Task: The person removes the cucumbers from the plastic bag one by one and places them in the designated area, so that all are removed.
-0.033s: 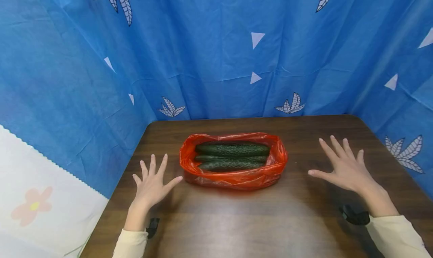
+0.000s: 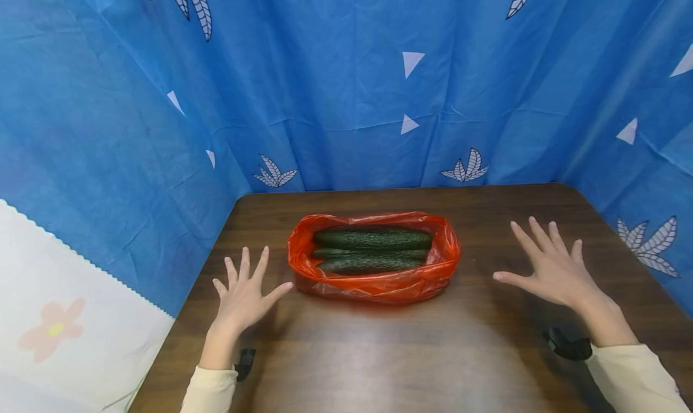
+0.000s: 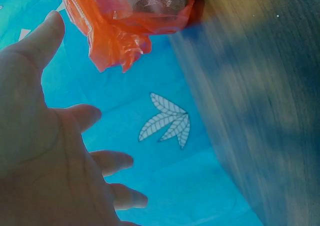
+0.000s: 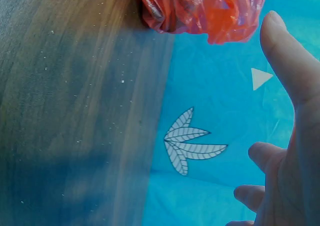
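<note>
In the middle of the table lies a red plastic bag (image 2: 373,288), its mouth spread wide. Inside it several dark green cucumbers (image 2: 373,240) lie side by side, running left to right. My left hand (image 2: 240,299) hovers to the left of the bag, fingers spread, thumb pointing toward the bag's near left side. On the other side my right hand (image 2: 554,272) is held farther off from the bag, also with its fingers spread. Both hands are empty. The wrist views show the bag's crumpled side (image 3: 120,41) beyond each thumb.
The dark wooden table (image 2: 379,353) has a blue patterned cloth (image 2: 346,100) hanging behind it and along its sides. At the lower left hangs a white cloth (image 2: 97,281) with a flower print. A black strap (image 2: 568,344) sits by the right wrist, another (image 2: 245,364) by the left.
</note>
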`<state>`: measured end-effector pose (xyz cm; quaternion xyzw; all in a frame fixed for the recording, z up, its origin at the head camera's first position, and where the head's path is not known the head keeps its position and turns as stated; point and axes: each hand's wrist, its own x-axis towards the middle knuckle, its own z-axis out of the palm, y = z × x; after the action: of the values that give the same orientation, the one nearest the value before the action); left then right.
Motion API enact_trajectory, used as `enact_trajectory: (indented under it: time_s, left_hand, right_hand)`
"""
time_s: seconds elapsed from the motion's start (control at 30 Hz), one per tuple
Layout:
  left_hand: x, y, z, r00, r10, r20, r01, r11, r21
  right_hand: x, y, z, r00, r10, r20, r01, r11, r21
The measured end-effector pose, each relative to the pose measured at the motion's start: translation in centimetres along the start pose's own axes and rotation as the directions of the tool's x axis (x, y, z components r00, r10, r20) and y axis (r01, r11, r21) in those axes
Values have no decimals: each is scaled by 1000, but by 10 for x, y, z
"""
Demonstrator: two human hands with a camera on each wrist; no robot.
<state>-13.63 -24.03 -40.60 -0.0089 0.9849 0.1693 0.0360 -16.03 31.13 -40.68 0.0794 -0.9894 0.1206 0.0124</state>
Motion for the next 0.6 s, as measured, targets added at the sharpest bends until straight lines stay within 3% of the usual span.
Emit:
enact_trajectory:
  time_s: [0.2, 0.3, 0.43, 0.6]
  left_hand:
    - [-2, -3, 1, 1000, -7, 5, 7, 1000, -6]
    - [0, -3, 3, 1000, -7, -29, 5, 999, -42]
    - [6, 2, 6, 992, -1, -127, -14, 993, -117]
    - [20, 15, 11, 961, -1, -276, -67, 969, -237]
  right_hand:
    - [0, 0, 8, 1000, 6, 25, -6, 1000, 23]
    - [0, -2, 9, 1000, 2, -1, -2, 999, 45]
    - [2, -9, 5, 997, -26, -72, 32, 996, 84]
    - [11, -26, 1, 981, -69, -183, 93, 987, 128]
